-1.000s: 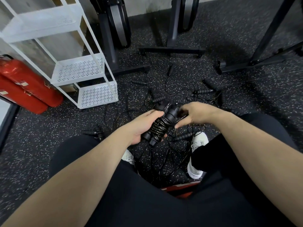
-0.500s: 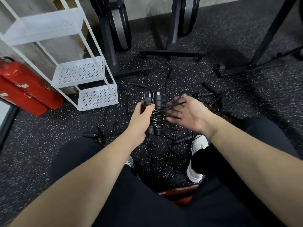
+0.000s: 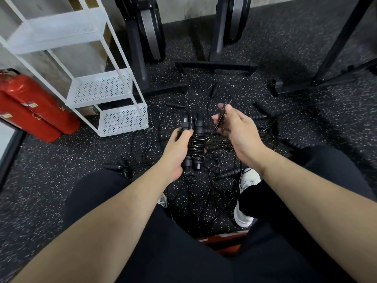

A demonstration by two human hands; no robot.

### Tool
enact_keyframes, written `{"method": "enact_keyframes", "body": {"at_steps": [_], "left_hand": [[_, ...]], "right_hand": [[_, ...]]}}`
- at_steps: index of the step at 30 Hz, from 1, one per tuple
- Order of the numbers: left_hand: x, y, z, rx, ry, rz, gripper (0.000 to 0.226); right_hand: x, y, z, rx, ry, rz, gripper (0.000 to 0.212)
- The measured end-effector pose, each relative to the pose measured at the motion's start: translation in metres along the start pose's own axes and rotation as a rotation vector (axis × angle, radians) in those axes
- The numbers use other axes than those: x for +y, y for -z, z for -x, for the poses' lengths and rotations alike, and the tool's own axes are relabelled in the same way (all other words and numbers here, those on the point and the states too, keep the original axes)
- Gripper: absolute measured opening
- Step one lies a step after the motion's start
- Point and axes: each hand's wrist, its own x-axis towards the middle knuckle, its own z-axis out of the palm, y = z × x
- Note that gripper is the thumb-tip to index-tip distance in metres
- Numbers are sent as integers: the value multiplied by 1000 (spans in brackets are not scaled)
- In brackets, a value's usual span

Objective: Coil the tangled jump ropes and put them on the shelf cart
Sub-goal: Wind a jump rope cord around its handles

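Observation:
My left hand [image 3: 177,149] grips a black jump rope bundle [image 3: 195,142]: two handles held upright side by side with thin cord wound around their middle. My right hand [image 3: 236,127] is just right of it, pinching the loose end of that cord [image 3: 223,111] between thumb and fingers, lifted above the bundle. A tangle of other black ropes [image 3: 214,180] and several foam handles lies on the speckled floor below my hands. The white three-tier shelf cart [image 3: 114,103] stands to the upper left.
Two red fire extinguishers [image 3: 34,111] lie left of the cart. Black exercise machine bases [image 3: 216,65] stand behind the ropes, another frame [image 3: 318,82] at the right. My black-trousered legs and white shoes [image 3: 244,213] flank the tangle.
The bundle went from tilted to upright in my left hand. My right hand drew the loose cord end up and away to the right of the handles.

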Motion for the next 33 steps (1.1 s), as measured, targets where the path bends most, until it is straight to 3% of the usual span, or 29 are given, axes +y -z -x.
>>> {"method": "enact_keyframes", "body": {"at_steps": [3, 6, 10, 14, 19, 24, 30, 33], "left_hand": [[-1, -3, 1, -17, -25, -21, 23], [-2, -7, 2, -19, -57, -45, 24], [-5, -9, 3, 60, -75, -84, 23], [-2, -10, 4, 110, -85, -79, 23], [-1, -14, 9, 136, -56, -71, 28], [-1, -11, 9, 116, -25, -60, 40], [3, -10, 9, 125, -158, -43, 19], [0, -11, 9, 121, -185, -53, 18]], "right_hand": [[0, 4, 0, 58, 131, 282, 22], [2, 4, 5, -44, 313, 721, 40], [14, 1, 7, -191, 498, 992, 40], [21, 4, 1, -127, 552, 1075, 39], [27, 5, -4, -23, 884, 1237, 37], [31, 8, -7, 7, 923, 1308, 47], [20, 1, -3, 108, 938, 1370, 41], [20, 1, -6, 57, 945, 1304, 47]]}}
